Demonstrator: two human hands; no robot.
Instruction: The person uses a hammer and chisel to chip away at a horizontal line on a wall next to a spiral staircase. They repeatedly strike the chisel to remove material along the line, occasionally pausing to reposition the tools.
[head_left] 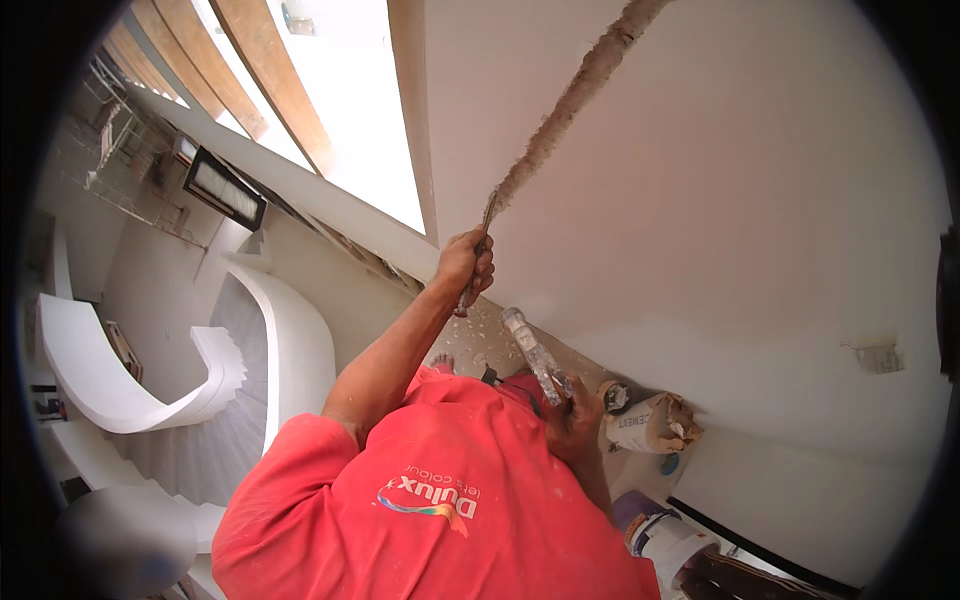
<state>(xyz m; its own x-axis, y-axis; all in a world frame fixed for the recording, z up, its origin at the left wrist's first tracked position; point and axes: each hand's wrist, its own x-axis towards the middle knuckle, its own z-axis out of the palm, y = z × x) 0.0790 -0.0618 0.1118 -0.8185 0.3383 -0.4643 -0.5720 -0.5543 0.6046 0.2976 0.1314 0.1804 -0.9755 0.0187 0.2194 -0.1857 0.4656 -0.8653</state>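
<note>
White wall is bearing one groove.
Left hand is gripping one chisel, tip at the groove's lower end; right hand is clasping one hammer, lower.

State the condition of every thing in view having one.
Rough brown groove: open.
Bare left hand: closed.
Slim metal chisel: in left hand, tip at groove's lower end.
Bare right hand: closed.
White-spattered cylindrical tool: in right hand, clear of chisel.
Beige paper sack: ragged at one end.
</note>
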